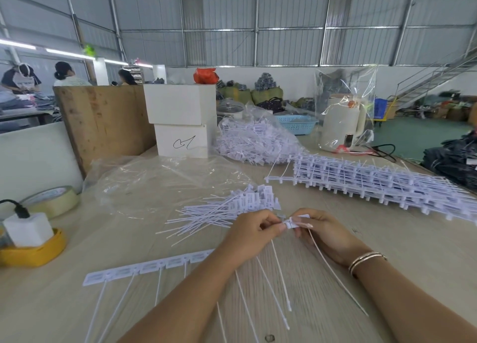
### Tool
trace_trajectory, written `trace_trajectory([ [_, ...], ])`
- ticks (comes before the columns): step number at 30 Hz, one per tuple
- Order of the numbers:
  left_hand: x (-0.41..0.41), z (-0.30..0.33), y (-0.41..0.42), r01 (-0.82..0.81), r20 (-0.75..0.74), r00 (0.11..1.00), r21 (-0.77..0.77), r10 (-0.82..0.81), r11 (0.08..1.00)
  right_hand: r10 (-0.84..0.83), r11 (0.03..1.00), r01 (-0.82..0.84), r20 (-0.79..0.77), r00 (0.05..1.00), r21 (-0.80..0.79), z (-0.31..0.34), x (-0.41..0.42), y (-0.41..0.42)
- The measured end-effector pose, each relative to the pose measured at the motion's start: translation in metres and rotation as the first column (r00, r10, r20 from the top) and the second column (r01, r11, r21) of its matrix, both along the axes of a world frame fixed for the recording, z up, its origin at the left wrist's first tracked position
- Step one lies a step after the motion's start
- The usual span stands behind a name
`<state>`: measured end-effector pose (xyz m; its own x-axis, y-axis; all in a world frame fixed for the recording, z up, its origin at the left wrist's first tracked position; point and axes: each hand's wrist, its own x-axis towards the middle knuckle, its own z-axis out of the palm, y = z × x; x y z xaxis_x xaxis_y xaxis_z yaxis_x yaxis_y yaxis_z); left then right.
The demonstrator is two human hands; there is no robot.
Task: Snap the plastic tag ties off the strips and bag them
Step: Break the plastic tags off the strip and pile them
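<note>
Both hands are pinching at the end of one strip [144, 267]: the left hand [254, 230] is gripping the strip just short of its last tag tie [299, 220], while the right hand [326, 230] is clamping thumb and fingers around that tie's flat head, its thin tail trailing toward five o'clock. A loose pile of freed ties [227, 208] is lying just beyond the knuckles at eleven o'clock, a stack of uncut strips [382, 185] at two o'clock, an empty clear bag [160, 180] at ten o'clock and a filled bag [255, 141] at twelve o'clock. Everything is resting on a pale wooden table [387, 239] in a metal-walled workshop, with a tape roll [55, 200] sitting at nine o'clock.
</note>
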<state>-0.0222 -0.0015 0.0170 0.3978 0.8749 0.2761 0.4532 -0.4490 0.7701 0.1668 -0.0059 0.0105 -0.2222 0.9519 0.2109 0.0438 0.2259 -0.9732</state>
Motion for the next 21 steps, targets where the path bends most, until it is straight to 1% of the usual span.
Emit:
trace_trajectory([
  [4, 0.0, 0.001, -0.002, 0.02, 0.033, 0.999, -0.002, -0.02, 1.0, 0.034, 0.999, -0.034, -0.05, 0.998, 0.001, 0.0, 0.001, -0.002],
  [9, 0.001, -0.001, -0.001, 0.026, 0.039, 0.999, 0.049, -0.028, 0.998, 0.051, 0.997, -0.059, -0.136, 0.989, -0.055, 0.005, 0.001, -0.005],
  [11, 0.0, -0.002, -0.001, 0.015, 0.018, 1.0, 0.079, -0.016, 0.997, 0.049, 0.996, -0.059, -0.134, 0.99, -0.067, 0.006, 0.0, -0.006],
  [13, -0.002, -0.005, 0.0, -0.019, -0.043, 0.999, 0.131, 0.025, 0.991, 0.025, 0.999, -0.027, -0.059, 0.998, -0.04, 0.006, -0.002, -0.007],
  [15, -0.004, -0.007, 0.0, -0.045, -0.128, 0.989, 0.199, 0.071, 0.979, -0.02, 1.0, 0.02, 0.072, 0.997, 0.009, 0.005, -0.006, -0.007],
  [17, -0.005, -0.009, 0.0, -0.058, -0.195, 0.974, 0.273, 0.115, 0.96, -0.052, 0.998, 0.044, 0.162, 0.985, 0.048, 0.004, -0.009, -0.007],
  [19, -0.004, -0.009, 0.0, -0.076, -0.237, 0.957, 0.341, 0.164, 0.937, -0.063, 0.996, 0.048, 0.215, 0.975, 0.073, 0.003, -0.01, -0.008],
  [21, -0.002, -0.008, -0.001, -0.069, -0.265, 0.946, 0.39, 0.184, 0.918, -0.07, 0.995, 0.051, 0.234, 0.97, 0.086, 0.002, -0.01, -0.007],
])
